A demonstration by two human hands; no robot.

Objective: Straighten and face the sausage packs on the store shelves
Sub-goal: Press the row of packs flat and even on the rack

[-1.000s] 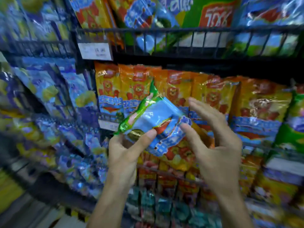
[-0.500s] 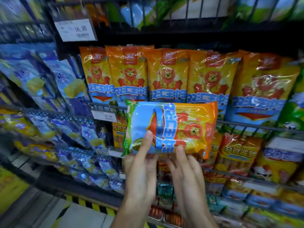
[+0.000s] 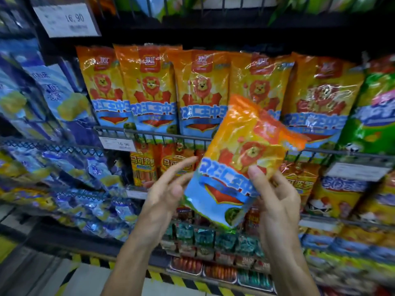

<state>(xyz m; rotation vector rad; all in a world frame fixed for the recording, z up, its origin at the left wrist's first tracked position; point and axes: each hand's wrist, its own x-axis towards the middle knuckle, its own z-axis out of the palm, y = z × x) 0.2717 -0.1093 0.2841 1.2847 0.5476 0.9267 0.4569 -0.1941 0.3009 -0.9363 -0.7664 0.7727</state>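
I see one orange lion-print sausage pack point(image 3: 241, 165) held up in front of the wire shelf rail point(image 3: 149, 133), tilted with its top leaning to the right and its printed face toward me. My right hand point(image 3: 275, 201) grips it along the right edge, thumb pressed on the front near the blue banner and the fingers curled behind. My left hand point(image 3: 164, 191) is just beside the pack's lower left edge, fingers straight and spread a little; I cannot tell whether the fingertips touch the wrapper. Behind the rail I count five upright lion-print packs in a row point(image 3: 201, 90), all faces forward, the held pack covering the lower part of the fourth. Left of that row stand blue packs point(image 3: 57, 92), leaning; right of it one green pack point(image 3: 378, 112) shows at the frame edge. On the rail's left end hangs one white price tag point(image 3: 117, 144) reading 16.90, and a second, larger price tag point(image 3: 66, 19) with the same figure hangs on the shelf above. Under the rail I count at least two orange packs with red sausages shown point(image 3: 143, 165), partly hidden by my hands.
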